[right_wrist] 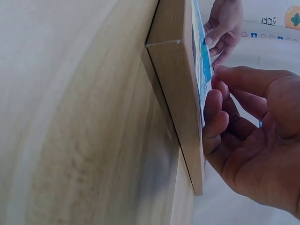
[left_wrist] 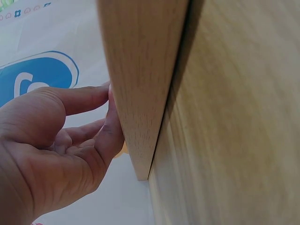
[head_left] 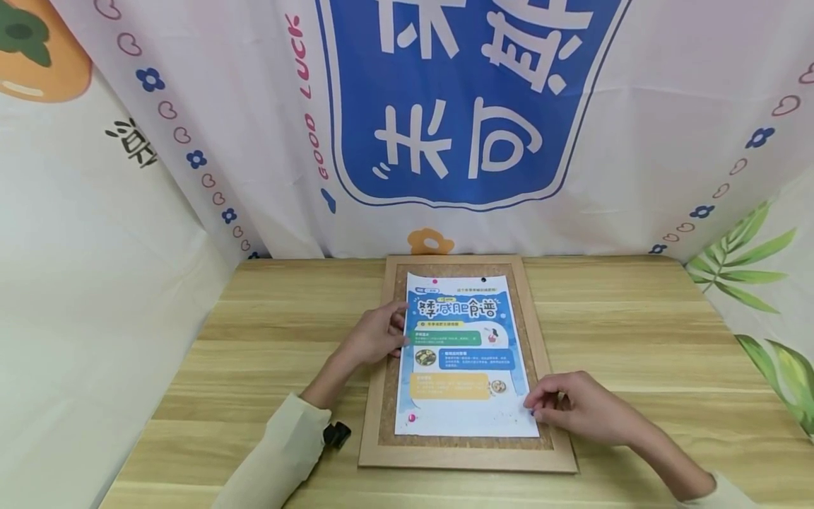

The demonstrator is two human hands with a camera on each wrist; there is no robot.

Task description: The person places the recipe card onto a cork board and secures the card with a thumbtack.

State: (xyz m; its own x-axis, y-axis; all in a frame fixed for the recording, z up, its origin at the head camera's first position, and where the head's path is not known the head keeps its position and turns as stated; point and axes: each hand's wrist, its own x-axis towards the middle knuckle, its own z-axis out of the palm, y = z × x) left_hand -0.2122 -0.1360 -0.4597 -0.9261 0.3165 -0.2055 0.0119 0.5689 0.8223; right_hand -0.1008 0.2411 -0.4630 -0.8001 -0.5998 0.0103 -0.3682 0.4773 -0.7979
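Observation:
A printed poster (head_left: 464,417) with blue, green and yellow blocks lies on a wood-framed cork board (head_left: 388,424). Pink and black push pins (head_left: 483,280) sit at its top corners, and another pink push pin (head_left: 412,418) at the lower left. My left hand (head_left: 376,332) rests at the poster's left edge, fingers loosely bent, fingertips touching paper and board. At the lower right corner my right hand (head_left: 581,408) pinches a small dark thing, seemingly a push pin (head_left: 533,412), between thumb and forefinger. The fingers mostly hide it. In the right wrist view, those fingertips meet just above the board.
The board lies on a wood-grain table (head_left: 254,367) against a printed cloth backdrop (head_left: 267,141). A black clip-like piece (head_left: 337,434) is at the left sleeve. The board's raised wooden rim (left_wrist: 140,70) borders the cork.

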